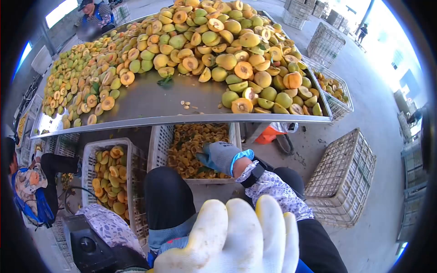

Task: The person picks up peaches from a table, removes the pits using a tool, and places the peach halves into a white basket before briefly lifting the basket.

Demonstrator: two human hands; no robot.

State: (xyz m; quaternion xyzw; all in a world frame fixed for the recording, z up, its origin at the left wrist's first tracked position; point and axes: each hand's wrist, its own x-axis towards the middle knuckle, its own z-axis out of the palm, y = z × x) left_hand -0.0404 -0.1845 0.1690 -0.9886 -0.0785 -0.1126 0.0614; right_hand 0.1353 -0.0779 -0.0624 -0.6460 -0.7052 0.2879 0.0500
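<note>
My left hand (pixel 236 241), in a white glove with yellow stains, is raised close to the camera. Its fingers are stretched upward and nothing shows in them. Over a crate (pixel 233 136) under the table's edge is my right hand (pixel 221 155), in a grey and light-blue glove. Its fingers point down and left, slightly apart, with no held thing visible. Small yellow-brown fruit pieces (pixel 191 143) fill that crate. On the metal table (pixel 159 98) lies a large heap of apricots (pixel 218 38), many halved, with cut faces showing.
A crate of yellow-green fruit (pixel 111 175) stands to the left of my knees, an upturned crate (pixel 341 177) to the right. A person (pixel 34 186) sits at left, and another person (pixel 96 16) is at the table's far side. An orange bag (pixel 268 134) lies beneath the table.
</note>
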